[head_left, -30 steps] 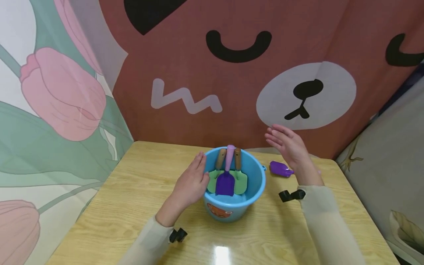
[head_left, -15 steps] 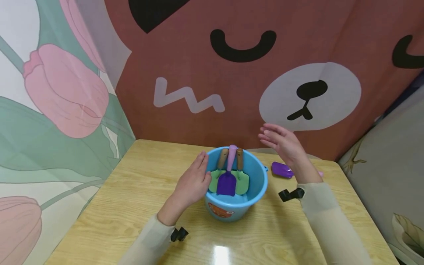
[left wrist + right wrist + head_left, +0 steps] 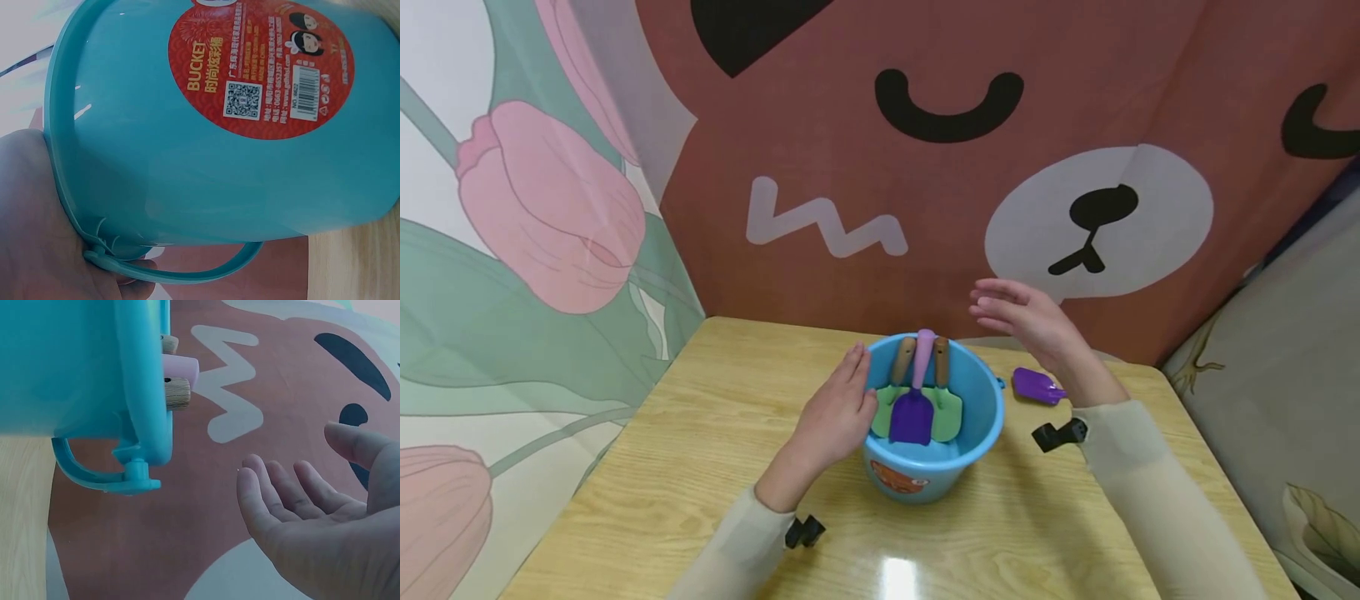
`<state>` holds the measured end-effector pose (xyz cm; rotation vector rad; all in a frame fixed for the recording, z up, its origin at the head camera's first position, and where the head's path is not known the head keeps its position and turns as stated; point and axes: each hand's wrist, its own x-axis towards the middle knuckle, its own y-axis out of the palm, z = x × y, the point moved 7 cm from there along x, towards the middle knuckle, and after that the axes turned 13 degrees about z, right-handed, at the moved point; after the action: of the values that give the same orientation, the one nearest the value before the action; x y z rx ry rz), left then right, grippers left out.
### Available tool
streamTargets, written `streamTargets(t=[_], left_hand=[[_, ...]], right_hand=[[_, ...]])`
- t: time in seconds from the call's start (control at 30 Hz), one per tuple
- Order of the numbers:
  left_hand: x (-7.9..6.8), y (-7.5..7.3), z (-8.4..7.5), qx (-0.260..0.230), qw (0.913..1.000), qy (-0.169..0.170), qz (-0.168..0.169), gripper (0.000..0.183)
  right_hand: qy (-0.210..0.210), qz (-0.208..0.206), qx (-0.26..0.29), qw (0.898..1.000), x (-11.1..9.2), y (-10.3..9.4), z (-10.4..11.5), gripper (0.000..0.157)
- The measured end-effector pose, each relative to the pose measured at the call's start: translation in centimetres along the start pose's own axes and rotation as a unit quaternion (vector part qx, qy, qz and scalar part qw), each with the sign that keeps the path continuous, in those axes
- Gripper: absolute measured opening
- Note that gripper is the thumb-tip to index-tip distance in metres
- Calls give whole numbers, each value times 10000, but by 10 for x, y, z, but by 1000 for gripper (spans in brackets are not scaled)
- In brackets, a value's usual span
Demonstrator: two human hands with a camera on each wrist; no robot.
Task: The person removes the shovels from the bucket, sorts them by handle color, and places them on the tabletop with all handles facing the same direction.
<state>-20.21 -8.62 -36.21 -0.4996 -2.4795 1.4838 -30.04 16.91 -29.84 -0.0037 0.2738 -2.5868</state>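
The left hand [image 3: 833, 418], straight-fingered, seems to steady the bucket [image 3: 925, 460] on the surface [image 3: 737, 433] from its left. The relaxed right hand [image 3: 1030, 327] hovers empty to its right, probably needing to reach down for the loose shovel [image 3: 1035, 386] there.

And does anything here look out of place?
Perhaps one thing: a purple plastic shovel lies on the pale wooden table, outside the round blue plastic bucket, while another purple-bladed shovel sits inside. Nothing looks spilled.
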Motion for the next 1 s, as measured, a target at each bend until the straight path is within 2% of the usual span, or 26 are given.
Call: streamTargets(t=[0.23, 0.47, 0.77, 1.0], left_hand=[[0, 0, 0, 24, 10000, -45, -4, 62], [0, 1, 1, 15, 10000, -26, -11, 61], [2, -1, -2, 28, 10000, 32, -36, 62], [1, 0, -1, 7, 10000, -5, -30, 61]], right_hand=[[118, 301, -747, 9967, 4, 12, 7, 55], [444, 432, -1346, 9890, 10, 19, 8, 55], [746, 897, -1948, 9739, 24, 33, 10, 59], [970, 1039, -2484, 9582, 33, 46, 4, 56]])
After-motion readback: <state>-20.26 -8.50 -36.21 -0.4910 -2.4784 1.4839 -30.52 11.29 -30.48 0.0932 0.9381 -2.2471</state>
